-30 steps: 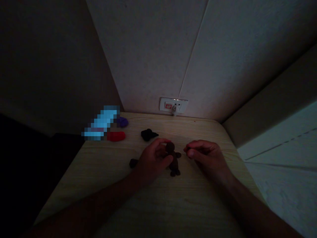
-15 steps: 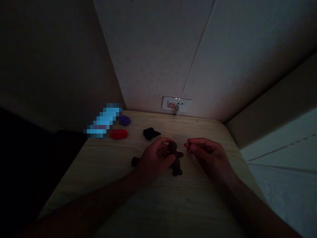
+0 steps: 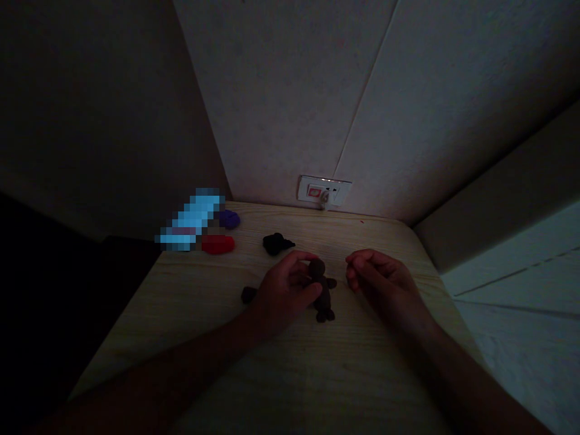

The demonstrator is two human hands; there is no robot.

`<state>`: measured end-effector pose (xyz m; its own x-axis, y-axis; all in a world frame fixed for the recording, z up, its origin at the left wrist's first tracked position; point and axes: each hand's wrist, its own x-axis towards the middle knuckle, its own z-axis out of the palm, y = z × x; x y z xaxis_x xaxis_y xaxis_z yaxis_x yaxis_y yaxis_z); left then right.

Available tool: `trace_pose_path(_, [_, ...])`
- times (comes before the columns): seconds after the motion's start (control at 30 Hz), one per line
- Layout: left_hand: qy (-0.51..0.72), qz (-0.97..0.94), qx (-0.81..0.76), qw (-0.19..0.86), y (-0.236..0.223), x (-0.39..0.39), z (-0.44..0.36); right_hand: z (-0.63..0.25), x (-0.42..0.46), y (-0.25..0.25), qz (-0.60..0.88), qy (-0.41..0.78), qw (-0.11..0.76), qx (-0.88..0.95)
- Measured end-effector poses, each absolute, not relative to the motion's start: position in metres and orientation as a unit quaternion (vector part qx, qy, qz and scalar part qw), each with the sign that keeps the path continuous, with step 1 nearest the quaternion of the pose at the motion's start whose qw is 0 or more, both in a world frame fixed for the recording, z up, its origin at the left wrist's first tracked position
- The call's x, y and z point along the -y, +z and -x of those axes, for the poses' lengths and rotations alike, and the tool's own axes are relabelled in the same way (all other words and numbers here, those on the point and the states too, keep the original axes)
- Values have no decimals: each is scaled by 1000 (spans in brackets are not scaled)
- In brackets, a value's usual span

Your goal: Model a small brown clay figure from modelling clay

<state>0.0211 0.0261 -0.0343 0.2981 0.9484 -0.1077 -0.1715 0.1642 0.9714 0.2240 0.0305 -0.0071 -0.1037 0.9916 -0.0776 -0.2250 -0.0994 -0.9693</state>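
A dark brown clay figure point(image 3: 322, 296) with a round head, a long body and small limbs lies on the wooden tabletop point(image 3: 312, 374). My left hand point(image 3: 287, 290) grips it from the left, fingers by the head and thumb on the body. To the figure's right, my right hand point(image 3: 380, 278) is raised a little apart from it, thumb and fingertips pinched together. Whatever is in that pinch, if anything, is hidden. A dark brown lump point(image 3: 249, 295) pokes out behind my left wrist. Beyond my left hand lies a black clay piece point(image 3: 276, 244) with a thin tail.
Toward the back left lie a red clay piece point(image 3: 219, 244), a purple lump point(image 3: 230, 219) and a blurred light-blue item point(image 3: 193, 220). A wall socket point(image 3: 324, 191) with something plugged in sits just above the table's back edge. The scene is dim.
My right hand's fingers have closed further, and the small reddish-orange bit seen at their tips before no longer shows. My left hand and the figure have kept their places.
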Motion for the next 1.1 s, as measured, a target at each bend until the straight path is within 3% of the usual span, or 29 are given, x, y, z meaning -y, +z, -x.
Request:
trace_pose_path(0.37, [441,-479,-397,647,-37,-26,-22,-226,-32,-9,476,550,504,465])
trace_pose_path(1.1, [442,-477,-401,646,-35,-25,-22,-228,-27,-9,452,594,477,464])
